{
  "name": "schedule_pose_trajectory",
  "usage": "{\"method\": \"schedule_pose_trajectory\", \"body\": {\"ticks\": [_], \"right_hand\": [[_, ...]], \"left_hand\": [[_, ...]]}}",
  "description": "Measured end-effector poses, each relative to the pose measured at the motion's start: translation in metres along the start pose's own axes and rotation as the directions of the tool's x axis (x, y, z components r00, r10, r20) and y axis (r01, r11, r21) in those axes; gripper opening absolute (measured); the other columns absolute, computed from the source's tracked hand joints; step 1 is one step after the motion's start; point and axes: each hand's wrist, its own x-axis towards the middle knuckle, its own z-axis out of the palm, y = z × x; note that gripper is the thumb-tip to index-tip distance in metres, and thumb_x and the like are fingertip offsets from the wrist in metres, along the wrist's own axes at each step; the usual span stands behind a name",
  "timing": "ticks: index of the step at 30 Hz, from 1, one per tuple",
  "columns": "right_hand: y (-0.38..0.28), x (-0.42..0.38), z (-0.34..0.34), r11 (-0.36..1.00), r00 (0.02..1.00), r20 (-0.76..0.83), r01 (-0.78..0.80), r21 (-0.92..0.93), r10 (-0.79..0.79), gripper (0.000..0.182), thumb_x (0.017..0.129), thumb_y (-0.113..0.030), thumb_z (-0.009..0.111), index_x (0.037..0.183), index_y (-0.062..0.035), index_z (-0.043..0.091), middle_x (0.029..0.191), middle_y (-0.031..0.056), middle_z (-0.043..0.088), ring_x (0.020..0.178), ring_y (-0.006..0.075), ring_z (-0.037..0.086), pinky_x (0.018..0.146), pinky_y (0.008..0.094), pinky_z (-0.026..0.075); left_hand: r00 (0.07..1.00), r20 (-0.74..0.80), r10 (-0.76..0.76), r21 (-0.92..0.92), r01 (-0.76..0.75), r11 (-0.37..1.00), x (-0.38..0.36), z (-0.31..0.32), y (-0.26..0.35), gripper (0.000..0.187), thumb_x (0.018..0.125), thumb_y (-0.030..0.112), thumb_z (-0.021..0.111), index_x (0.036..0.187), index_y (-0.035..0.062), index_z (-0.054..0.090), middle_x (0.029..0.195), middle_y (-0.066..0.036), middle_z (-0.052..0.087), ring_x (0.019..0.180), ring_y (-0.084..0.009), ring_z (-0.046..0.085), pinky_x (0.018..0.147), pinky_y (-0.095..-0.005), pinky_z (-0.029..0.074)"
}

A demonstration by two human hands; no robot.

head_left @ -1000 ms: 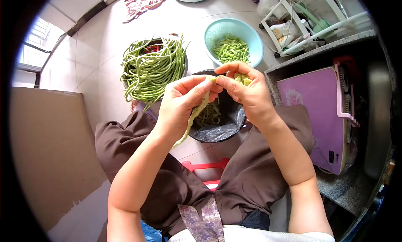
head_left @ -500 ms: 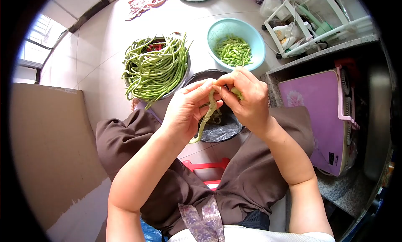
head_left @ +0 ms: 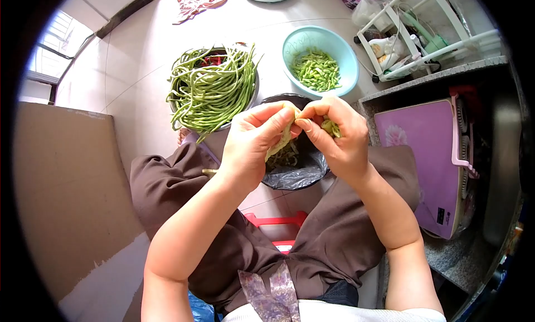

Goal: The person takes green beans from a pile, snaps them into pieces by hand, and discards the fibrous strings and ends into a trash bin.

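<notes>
Closed around a pale long bean (head_left: 282, 142), my left hand (head_left: 249, 141) is raised above the bin. A pale bean end (head_left: 210, 171) sticks out left of that wrist. Fingertips of my right hand (head_left: 346, 135) pinch the bean's upper end, touching the left fingertips. Several short bean pieces (head_left: 331, 127) are tucked in the right palm. Below both hands stands a bin lined with a black bag (head_left: 298, 176), with pale scraps (head_left: 285, 156) inside. Long green beans (head_left: 217, 96) heap over a basin at the left. Cut bean pieces (head_left: 316, 70) lie in a light-blue bowl (head_left: 350, 54).
A purple flowered panel (head_left: 415, 171) leans in a stone-edged recess at the right. Above it stands a white rack (head_left: 398, 29) with bottles. Cardboard (head_left: 64, 182) stands at the left. A red plastic frame (head_left: 278, 219) shows between the knees. A patterned cloth (head_left: 203, 1) lies on the floor.
The bean that hung down between my hands now runs behind the left hand, its end appearing left of the wrist. The right hand has turned slightly, showing more of its bean pieces.
</notes>
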Motion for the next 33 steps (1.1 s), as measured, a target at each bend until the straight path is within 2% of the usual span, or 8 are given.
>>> {"method": "schedule_pose_trajectory", "body": {"ticks": [8, 11, 12, 20, 26, 29, 32, 33], "right_hand": [[0.004, -0.004, 0.004, 0.996, 0.997, 0.055, 0.051, -0.076, -0.047, 0.009, 0.078, -0.007, 0.066, 0.083, -0.0030, 0.060, 0.071, 0.0085, 0.056, 0.059, 0.0236, 0.057, 0.052, 0.0320, 0.045], [0.001, -0.015, 0.011, 0.997, 0.989, 0.137, 0.064, -0.032, -0.059, 0.011, 0.077, -0.008, 0.067, 0.083, -0.0044, 0.059, 0.072, 0.0089, 0.056, 0.059, 0.0246, 0.058, 0.053, 0.0324, 0.046], [-0.001, -0.019, 0.016, 0.996, 0.984, 0.151, 0.092, -0.014, -0.089, 0.011, 0.076, -0.008, 0.067, 0.083, -0.0046, 0.059, 0.072, 0.0090, 0.056, 0.060, 0.0248, 0.059, 0.053, 0.0325, 0.047], [0.013, -0.035, 0.015, 0.998, 0.944, 0.323, -0.060, -0.013, 0.061, 0.009, 0.079, -0.012, 0.065, 0.082, -0.0055, 0.059, 0.074, 0.0081, 0.059, 0.064, 0.0242, 0.061, 0.055, 0.0320, 0.047], [0.035, -0.064, 0.022, 0.990, 0.869, 0.491, 0.013, -0.139, 0.057, 0.015, 0.077, -0.016, 0.066, 0.076, -0.0064, 0.055, 0.073, 0.0071, 0.058, 0.067, 0.0256, 0.061, 0.057, 0.0355, 0.047], [0.063, -0.077, 0.024, 0.940, 0.821, 0.514, -0.077, -0.331, 0.249, 0.019, 0.075, -0.021, 0.068, 0.076, -0.0064, 0.056, 0.071, 0.0089, 0.059, 0.068, 0.0293, 0.061, 0.059, 0.0392, 0.048], [0.089, -0.087, 0.021, 0.857, 0.825, 0.467, -0.039, -0.514, 0.319, 0.010, 0.079, -0.012, 0.057, 0.089, -0.0091, 0.061, 0.079, 0.0122, 0.064, 0.075, 0.0304, 0.064, 0.064, 0.0414, 0.051], [0.077, -0.074, 0.013, 0.818, 0.750, 0.513, -0.064, -0.572, 0.417, 0.018, 0.080, -0.009, 0.052, 0.095, -0.0112, 0.061, 0.083, 0.0135, 0.065, 0.078, 0.0299, 0.065, 0.067, 0.0421, 0.052]], "left_hand": [[0.992, -0.094, -0.090, -0.119, 0.078, 0.990, -0.003, 0.006, -0.002, 0.025, 0.088, 0.022, 0.063, 0.101, 0.0008, 0.062, 0.087, -0.006, 0.065, 0.070, -0.0093, 0.059, 0.067, -0.0215, 0.049], [0.991, -0.131, -0.035, -0.142, 0.016, 0.990, 0.007, -0.003, 0.005, 0.023, 0.090, 0.022, 0.060, 0.098, 0.0006, 0.060, 0.091, -0.009, 0.064, 0.076, -0.0124, 0.061, 0.073, -0.0273, 0.052], [0.996, -0.085, -0.027, -0.135, 0.015, 0.991, 0.008, -0.006, 0.009, 0.019, 0.092, 0.021, 0.056, 0.101, 0.0042, 0.058, 0.093, -0.006, 0.062, 0.084, -0.0135, 0.060, 0.082, -0.0333, 0.053], [0.984, -0.178, -0.024, -0.230, -0.018, 0.973, 0.012, -0.014, 0.011, 0.021, 0.093, 0.022, 0.055, 0.103, 0.0048, 0.059, 0.097, -0.006, 0.063, 0.086, -0.0139, 0.060, 0.086, -0.0384, 0.053], [0.971, -0.233, 0.049, -0.270, -0.113, 0.956, 0.019, -0.024, 0.022, 0.020, 0.091, 0.022, 0.058, 0.103, 0.0055, 0.060, 0.097, -0.006, 0.063, 0.084, -0.0144, 0.060, 0.088, -0.0404, 0.052], [0.974, -0.222, 0.053, -0.245, -0.108, 0.964, 0.018, -0.023, 0.019, 0.021, 0.092, 0.022, 0.057, 0.104, 0.0053, 0.060, 0.097, -0.006, 0.063, 0.084, -0.0142, 0.060, 0.087, -0.0399, 0.052], [0.985, -0.170, -0.043, -0.119, 0.023, 0.993, 0.014, -0.017, 0.013, 0.022, 0.092, 0.023, 0.056, 0.103, 0.0048, 0.060, 0.097, -0.006, 0.063, 0.088, -0.0136, 0.060, 0.084, -0.0371, 0.054], [0.983, -0.165, -0.085, -0.083, 0.072, 0.994, 0.014, -0.016, 0.011, 0.022, 0.092, 0.024, 0.057, 0.103, 0.0048, 0.060, 0.097, -0.006, 0.063, 0.089, -0.0137, 0.060, 0.083, -0.0363, 0.053]]}}
